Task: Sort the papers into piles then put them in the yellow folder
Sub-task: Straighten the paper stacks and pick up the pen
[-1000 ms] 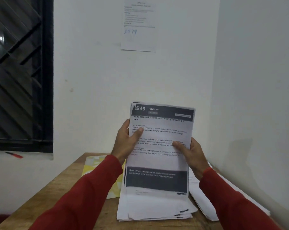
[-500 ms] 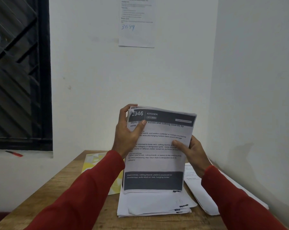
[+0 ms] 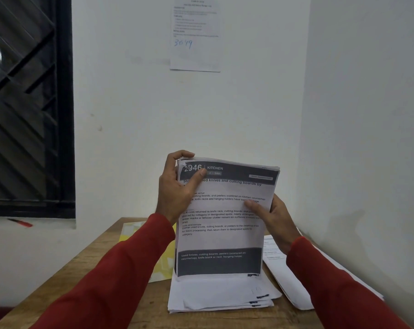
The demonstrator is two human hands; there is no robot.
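I hold a stack of printed papers (image 3: 222,224) upright above the table; its front sheet has a dark header reading "KITCHEN". My left hand (image 3: 175,188) grips the stack's upper left corner, thumb on the front and fingers curled over the top edge. My right hand (image 3: 271,217) holds the right edge, thumb pressed on the front sheet. A pile of white papers (image 3: 220,295) lies on the table under the held stack. Another paper pile (image 3: 284,274) lies to the right by the wall. The yellow folder (image 3: 163,260) lies flat to the left, partly hidden by my left sleeve.
The wooden table (image 3: 87,264) stands in a corner, with white walls behind and to the right. A printed sheet (image 3: 195,34) is stuck on the back wall. A dark barred window (image 3: 27,103) is at the left, with a red pen (image 3: 20,222) on its sill.
My left hand has slid up from the stack's middle left edge to its top left corner. The stack has tilted slightly; my right hand keeps its hold.
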